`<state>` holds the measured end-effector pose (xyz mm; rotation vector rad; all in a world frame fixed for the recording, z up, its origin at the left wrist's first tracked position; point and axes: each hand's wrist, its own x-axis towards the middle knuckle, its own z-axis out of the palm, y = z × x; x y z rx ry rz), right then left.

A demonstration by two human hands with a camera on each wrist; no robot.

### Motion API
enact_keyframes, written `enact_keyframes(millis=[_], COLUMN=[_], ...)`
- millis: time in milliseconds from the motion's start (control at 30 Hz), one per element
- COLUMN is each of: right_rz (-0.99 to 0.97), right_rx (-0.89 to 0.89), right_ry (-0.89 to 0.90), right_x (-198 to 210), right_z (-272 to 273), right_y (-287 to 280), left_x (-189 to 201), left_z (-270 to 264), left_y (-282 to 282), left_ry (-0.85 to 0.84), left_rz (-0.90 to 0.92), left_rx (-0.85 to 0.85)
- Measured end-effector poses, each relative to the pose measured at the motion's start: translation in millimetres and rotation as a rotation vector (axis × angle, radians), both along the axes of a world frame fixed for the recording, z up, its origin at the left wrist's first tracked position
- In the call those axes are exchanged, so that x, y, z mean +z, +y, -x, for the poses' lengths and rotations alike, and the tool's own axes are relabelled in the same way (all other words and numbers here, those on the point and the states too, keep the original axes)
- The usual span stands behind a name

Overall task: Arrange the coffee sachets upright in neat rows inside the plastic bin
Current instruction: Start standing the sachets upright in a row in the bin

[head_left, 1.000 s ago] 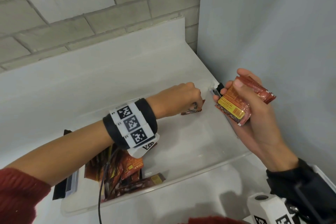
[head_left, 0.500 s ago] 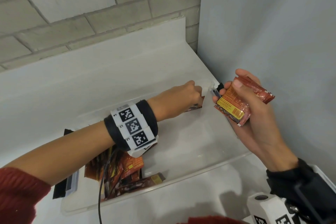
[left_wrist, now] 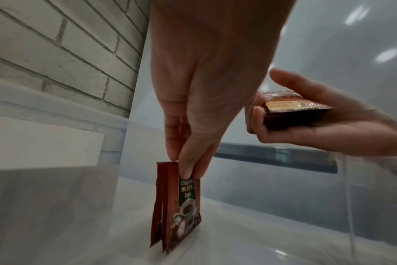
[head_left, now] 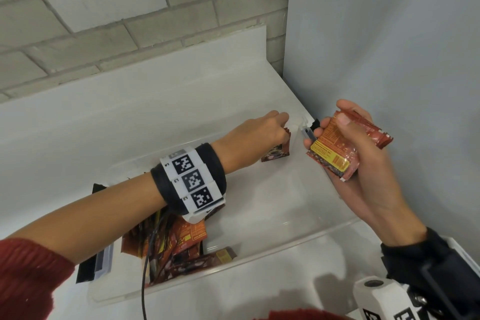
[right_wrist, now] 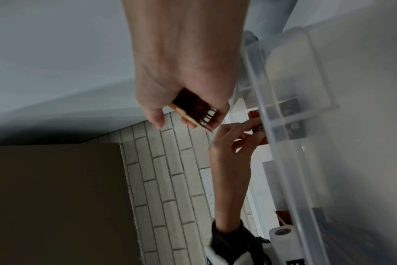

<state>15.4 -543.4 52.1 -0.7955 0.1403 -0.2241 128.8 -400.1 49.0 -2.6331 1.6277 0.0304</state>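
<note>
A clear plastic bin [head_left: 285,238] sits on a white counter. My left hand [head_left: 281,132] reaches into its far right corner. There it pinches the top edge of two or three dark red coffee sachets [left_wrist: 177,206], which stand upright on the bin floor [head_left: 276,154]. The pinching fingertips [left_wrist: 181,168] show in the left wrist view. My right hand [head_left: 345,143] hovers above the bin's right end and grips a stack of sachets [head_left: 335,150] between thumb and fingers. The same stack [right_wrist: 193,113] shows edge-on in the right wrist view.
A loose pile of sachets [head_left: 176,244] lies in the bin's near left corner under my left forearm. A grey wall [head_left: 389,60] rises close on the right, a brick wall [head_left: 130,21] behind. The bin has dark latches at both ends [head_left: 310,128].
My left hand has shifted slightly farther into the corner with the sachets held upright. The right hand and its stack have barely moved.
</note>
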Motion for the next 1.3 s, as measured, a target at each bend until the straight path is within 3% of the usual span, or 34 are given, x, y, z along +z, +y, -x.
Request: enact_keyframes(millis=[300,567,700,933,1100,1300], right_rz=[-0.057,0.044,0.081,0.135,0.094,0.071], right_rx=[0.105,0.142,0.155,0.239,0.270,0.329], right_ry=[-0.002,0.055,0.084,0.108,0.103,0.134], right_x=[-2,-2,-2,5,3,-1], right_z=[1,-1,-2,-2,-5,-5], right_y=[-2,1,2,5,3,3], left_x=[-6,35,44,51,56,50], left_z=[-9,-1,11,15,13,11], left_y=[3,8,11,14,22,28], left_ry=[0.012,0.511,0.802,0.879,0.911,0.974], left_rz=[0.160,0.519,0.540,0.724,0.849,0.860], left_rx=[-0.050,0.103,0.146,0.200,0.153,0.045])
